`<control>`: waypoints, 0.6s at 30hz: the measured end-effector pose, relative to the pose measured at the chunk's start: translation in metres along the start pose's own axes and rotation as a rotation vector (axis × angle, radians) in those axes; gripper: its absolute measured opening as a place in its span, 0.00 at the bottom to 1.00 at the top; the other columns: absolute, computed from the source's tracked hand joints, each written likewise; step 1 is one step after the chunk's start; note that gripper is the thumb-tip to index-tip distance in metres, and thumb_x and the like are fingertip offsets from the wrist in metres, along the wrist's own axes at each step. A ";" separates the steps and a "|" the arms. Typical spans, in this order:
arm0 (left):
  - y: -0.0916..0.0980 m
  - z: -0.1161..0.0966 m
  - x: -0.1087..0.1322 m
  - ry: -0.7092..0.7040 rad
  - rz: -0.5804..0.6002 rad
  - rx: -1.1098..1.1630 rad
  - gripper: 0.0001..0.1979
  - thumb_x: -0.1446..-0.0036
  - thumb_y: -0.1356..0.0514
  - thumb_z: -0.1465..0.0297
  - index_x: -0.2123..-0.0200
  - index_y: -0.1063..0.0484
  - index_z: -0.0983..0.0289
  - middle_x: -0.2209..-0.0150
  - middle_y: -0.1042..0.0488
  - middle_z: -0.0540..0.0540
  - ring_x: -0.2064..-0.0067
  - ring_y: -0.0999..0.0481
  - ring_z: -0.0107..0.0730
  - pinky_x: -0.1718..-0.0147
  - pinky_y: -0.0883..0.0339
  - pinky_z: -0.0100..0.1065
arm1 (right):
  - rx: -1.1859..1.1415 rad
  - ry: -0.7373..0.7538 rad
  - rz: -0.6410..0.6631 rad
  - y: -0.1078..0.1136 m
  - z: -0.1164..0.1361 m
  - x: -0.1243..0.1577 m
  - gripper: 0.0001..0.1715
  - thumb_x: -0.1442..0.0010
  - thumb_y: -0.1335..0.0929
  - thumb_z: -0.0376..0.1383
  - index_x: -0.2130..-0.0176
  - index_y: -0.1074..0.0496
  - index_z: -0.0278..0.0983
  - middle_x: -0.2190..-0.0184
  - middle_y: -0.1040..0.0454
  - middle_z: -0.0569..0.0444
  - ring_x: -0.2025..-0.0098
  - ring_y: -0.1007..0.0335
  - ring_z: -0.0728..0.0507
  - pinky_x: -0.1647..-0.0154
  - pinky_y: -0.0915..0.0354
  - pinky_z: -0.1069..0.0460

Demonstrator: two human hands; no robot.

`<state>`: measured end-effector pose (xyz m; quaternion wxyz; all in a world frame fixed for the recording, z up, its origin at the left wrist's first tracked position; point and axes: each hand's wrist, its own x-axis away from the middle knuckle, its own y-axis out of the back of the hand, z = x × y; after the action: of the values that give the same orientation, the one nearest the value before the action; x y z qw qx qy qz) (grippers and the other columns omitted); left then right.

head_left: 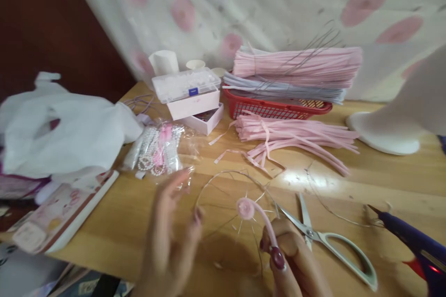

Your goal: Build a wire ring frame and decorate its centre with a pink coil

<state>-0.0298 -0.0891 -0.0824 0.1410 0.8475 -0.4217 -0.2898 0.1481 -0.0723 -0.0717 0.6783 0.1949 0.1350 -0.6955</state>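
Observation:
My right hand (292,257) pinches the stem of a pink fuzzy strip (265,222), whose far end is coiled into a flat round spiral. To its left, my left hand (170,236) is raised with thumb and fingers apart, blurred by motion, holding nothing. Behind the coil, a curved wire (223,172) and several thin wire ends spread over the wooden table. Scissors (310,232) with pale green handles lie partly open just right of my right hand. A blue glue gun (411,236) with a red light rests at the right edge.
Pink strips (292,134) lie bundled before a red basket (275,109) stacked with pink and grey-blue strips. Clear and pink boxes (195,104), a bag of pearl strings (160,148), a white plastic bag (66,130) and a white stand (383,134) surround the work area.

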 end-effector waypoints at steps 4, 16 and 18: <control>0.046 0.025 -0.029 0.181 -0.127 -0.548 0.16 0.37 0.46 0.63 0.50 0.28 0.65 0.56 0.21 0.64 0.59 0.20 0.49 0.55 0.24 0.52 | -0.021 0.015 0.029 0.000 -0.002 0.001 0.15 0.29 0.37 0.35 0.69 0.36 0.39 0.74 0.37 0.56 0.71 0.40 0.46 0.71 0.46 0.50; 0.063 0.065 -0.057 0.398 -0.013 -0.792 0.13 0.41 0.45 0.61 0.61 0.26 0.64 0.65 0.19 0.62 0.58 0.18 0.58 0.59 0.27 0.53 | -0.004 0.058 0.192 0.016 -0.006 0.002 0.13 0.31 0.38 0.29 0.69 0.35 0.38 0.74 0.36 0.57 0.72 0.39 0.48 0.72 0.44 0.51; 0.066 0.064 -0.058 0.425 -0.004 -0.780 0.12 0.40 0.44 0.60 0.66 0.26 0.60 0.68 0.19 0.58 0.60 0.18 0.58 0.62 0.27 0.53 | -0.008 0.052 0.174 0.014 -0.006 0.002 0.13 0.31 0.38 0.29 0.69 0.35 0.38 0.74 0.36 0.57 0.72 0.39 0.48 0.72 0.45 0.51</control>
<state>-0.1384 -0.0820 -0.0798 0.5332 0.7725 -0.2410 -0.2468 0.1627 -0.0719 -0.0768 0.7332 0.2213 0.1379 -0.6281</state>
